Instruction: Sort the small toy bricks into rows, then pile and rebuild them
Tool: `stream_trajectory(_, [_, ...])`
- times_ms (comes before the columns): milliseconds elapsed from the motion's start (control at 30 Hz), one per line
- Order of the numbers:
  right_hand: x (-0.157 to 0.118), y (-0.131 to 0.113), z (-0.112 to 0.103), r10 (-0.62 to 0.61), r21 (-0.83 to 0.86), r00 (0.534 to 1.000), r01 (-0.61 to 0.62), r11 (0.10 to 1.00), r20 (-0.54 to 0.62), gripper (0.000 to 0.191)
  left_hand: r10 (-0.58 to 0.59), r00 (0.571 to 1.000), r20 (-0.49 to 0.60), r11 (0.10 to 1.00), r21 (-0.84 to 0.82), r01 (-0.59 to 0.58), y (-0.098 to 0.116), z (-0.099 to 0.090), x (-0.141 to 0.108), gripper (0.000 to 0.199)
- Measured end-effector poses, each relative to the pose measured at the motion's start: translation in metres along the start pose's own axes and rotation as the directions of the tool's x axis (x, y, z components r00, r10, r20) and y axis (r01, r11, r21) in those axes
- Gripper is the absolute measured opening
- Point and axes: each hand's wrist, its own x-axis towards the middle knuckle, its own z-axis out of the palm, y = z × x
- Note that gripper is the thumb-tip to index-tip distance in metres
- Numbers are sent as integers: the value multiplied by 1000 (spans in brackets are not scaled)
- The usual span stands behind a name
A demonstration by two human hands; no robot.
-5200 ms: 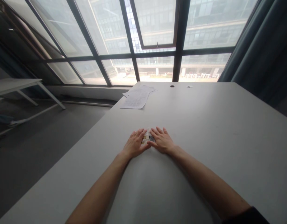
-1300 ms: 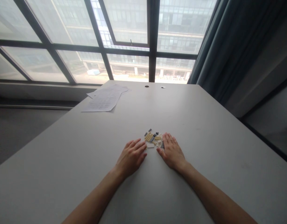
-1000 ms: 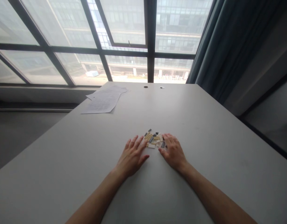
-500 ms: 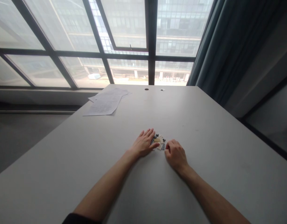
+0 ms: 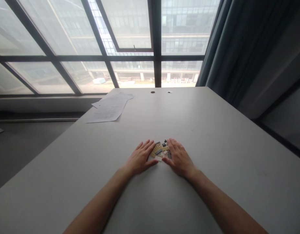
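A small heap of toy building bricks point(image 5: 158, 151), tan, grey, white and black, lies on the white table point(image 5: 155, 201). My left hand point(image 5: 141, 157) rests at the heap's left side, palm down, its fingers stretched out and the thumb pointing in towards the bricks. On the right side, my right hand point(image 5: 180, 158) lies in the same way, fingers extended and thumb turned inward. Between them the two hands frame the heap, their fingertips at its edges. Some bricks are partly hidden under the fingers.
Printed paper sheets point(image 5: 108, 109) lie at the table's far left. Two round cable holes point(image 5: 153, 92) are near the far edge. Beyond stand large framed windows point(image 5: 130, 58), and a dark blue curtain point(image 5: 220, 55) hangs at the right.
My right hand has gone from curled fingers to stretched ones and now lies against the heap. My left hand has shifted left, and more tan and grey bricks show.
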Motion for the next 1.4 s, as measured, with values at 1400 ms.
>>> stream_trajectory(1400, [-5,-29,-7,-345,-35,934,350,936,91,60,-16,921,-389,994,96,58,11,-6,-13,18])
